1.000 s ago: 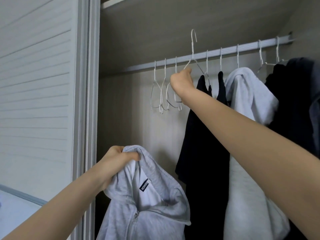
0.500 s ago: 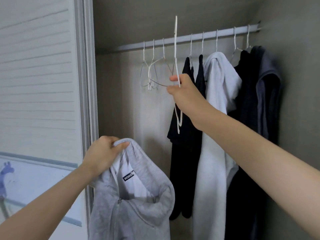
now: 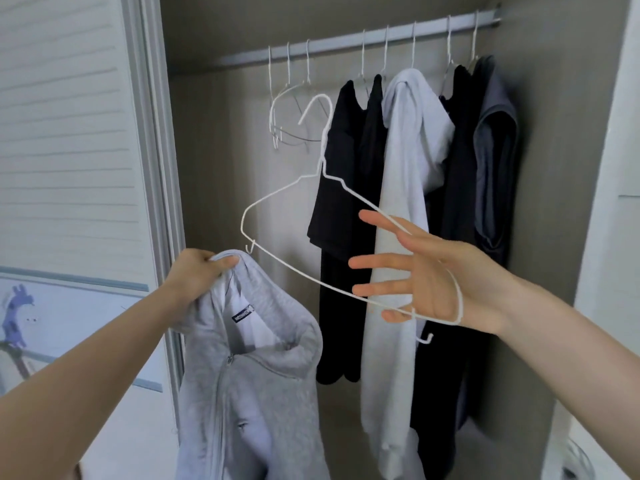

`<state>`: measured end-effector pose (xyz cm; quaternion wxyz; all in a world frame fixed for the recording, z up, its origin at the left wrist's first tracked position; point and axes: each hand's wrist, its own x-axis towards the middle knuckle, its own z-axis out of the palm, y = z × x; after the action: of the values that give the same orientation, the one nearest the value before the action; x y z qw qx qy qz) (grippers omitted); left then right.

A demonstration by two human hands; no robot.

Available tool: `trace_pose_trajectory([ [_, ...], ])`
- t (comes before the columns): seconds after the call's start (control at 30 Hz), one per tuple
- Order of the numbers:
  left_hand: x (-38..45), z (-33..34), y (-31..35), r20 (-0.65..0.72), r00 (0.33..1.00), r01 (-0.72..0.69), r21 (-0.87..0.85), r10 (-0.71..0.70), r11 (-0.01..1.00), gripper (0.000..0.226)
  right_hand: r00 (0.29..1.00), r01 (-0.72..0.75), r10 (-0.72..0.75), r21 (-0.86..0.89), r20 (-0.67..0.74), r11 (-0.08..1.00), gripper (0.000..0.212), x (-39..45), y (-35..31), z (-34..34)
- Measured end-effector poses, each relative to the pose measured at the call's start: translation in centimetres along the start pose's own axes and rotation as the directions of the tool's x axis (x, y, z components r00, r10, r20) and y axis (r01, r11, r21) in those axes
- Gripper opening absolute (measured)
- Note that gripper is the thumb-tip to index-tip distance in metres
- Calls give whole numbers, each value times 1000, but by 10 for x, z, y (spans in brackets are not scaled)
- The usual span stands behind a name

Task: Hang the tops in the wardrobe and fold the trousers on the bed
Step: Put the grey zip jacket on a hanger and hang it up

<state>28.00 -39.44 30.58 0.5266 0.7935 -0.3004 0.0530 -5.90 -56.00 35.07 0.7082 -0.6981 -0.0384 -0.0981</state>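
Observation:
My left hand (image 3: 197,271) grips a light grey zip hoodie (image 3: 256,375) by its collar, and the hoodie hangs down at the lower left in front of the open wardrobe. A white wire hanger (image 3: 323,157) is off the rail, tilted, with its hook pointing up and left. Its right end loops round my right hand (image 3: 426,275), whose fingers are spread straight. The hanger's left tip is just above the hoodie's collar.
The wardrobe rail (image 3: 346,41) carries three empty wire hangers (image 3: 287,98) at the left. To their right hang black tops (image 3: 346,202), a white hoodie (image 3: 405,168) and dark garments (image 3: 464,168). A slatted sliding door (image 3: 69,133) stands at the left.
My right hand lifted the hanger off the rail, brought it down toward the hoodie and spread its fingers. The hanger has turned from edge-on to flat. The left hand keeps its grip on the collar.

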Motion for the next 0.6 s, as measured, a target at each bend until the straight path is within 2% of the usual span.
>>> trace_pose_trajectory([
  [0.17,3,4,-9,-79,997,31,126,-21,992,32,979,-26,1,122,202,992,45,-32,5,-35],
  [0.33,2,6,-10,-87,996,12,178,4,984,40,952,-116,88,82,293,990,48,-40,13,-59],
  [0.47,-9,11,2,-38,993,-100,225,111,969,33,935,-180,179,-23,305,983,47,-27,32,-61],
  [0.6,-30,18,24,56,978,-204,89,200,975,24,955,-183,194,-67,225,981,42,-7,52,-56],
])
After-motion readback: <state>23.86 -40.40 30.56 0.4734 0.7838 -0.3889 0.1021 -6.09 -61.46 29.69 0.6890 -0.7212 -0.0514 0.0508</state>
